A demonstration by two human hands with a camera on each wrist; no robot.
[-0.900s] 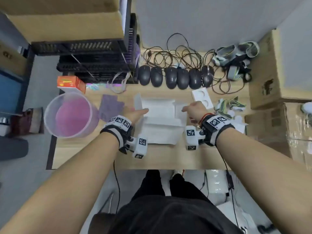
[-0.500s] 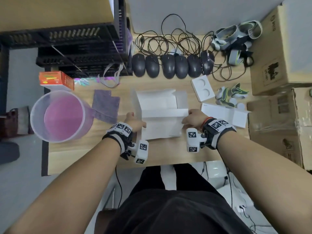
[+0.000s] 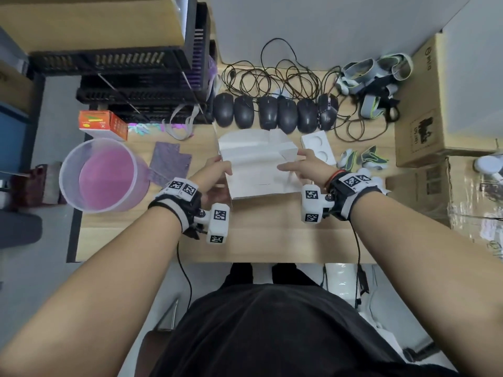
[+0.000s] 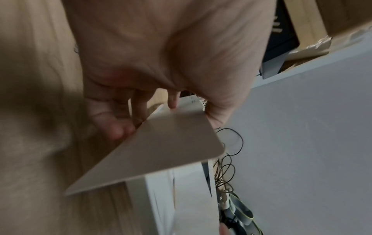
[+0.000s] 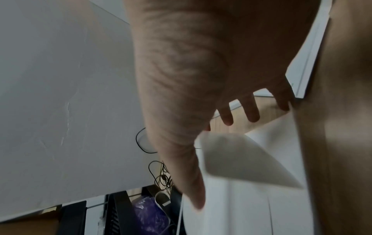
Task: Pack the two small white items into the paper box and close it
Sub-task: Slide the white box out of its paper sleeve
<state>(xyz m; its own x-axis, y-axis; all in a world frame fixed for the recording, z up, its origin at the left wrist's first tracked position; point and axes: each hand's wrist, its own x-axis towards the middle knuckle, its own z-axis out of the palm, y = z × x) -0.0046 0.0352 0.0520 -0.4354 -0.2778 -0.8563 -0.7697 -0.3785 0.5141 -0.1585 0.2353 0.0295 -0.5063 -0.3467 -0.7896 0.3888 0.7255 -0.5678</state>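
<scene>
The white paper box point(image 3: 258, 172) stands mid-table with its big lid folded over the opening, so the inside is hidden. My left hand point(image 3: 217, 172) grips its left side; in the left wrist view the thumb and curled fingers point(image 4: 112, 125) pinch a side flap point(image 4: 161, 151). My right hand point(image 3: 302, 167) rests on the right side with thumb laid across the lid. Its fingers point(image 5: 227, 117) are straight beside the right flap point(image 5: 241, 160). Two small white-and-green items point(image 3: 351, 159) lie to the right, next to a white insert point(image 3: 318, 144) with two round hollows.
Several black mice point(image 3: 272, 115) and tangled cables point(image 3: 272, 74) lie just behind the box. A translucent bucket point(image 3: 100, 175), purple cloth point(image 3: 168, 161) and orange carton point(image 3: 104, 125) sit to the left. Black crates point(image 3: 141, 85) stand back left. Cardboard boxes point(image 3: 435, 104) wall off the right.
The box was open with its inside showing; the lid has now swung over the opening. Both hands have slid forward from the near corners along the box's sides.
</scene>
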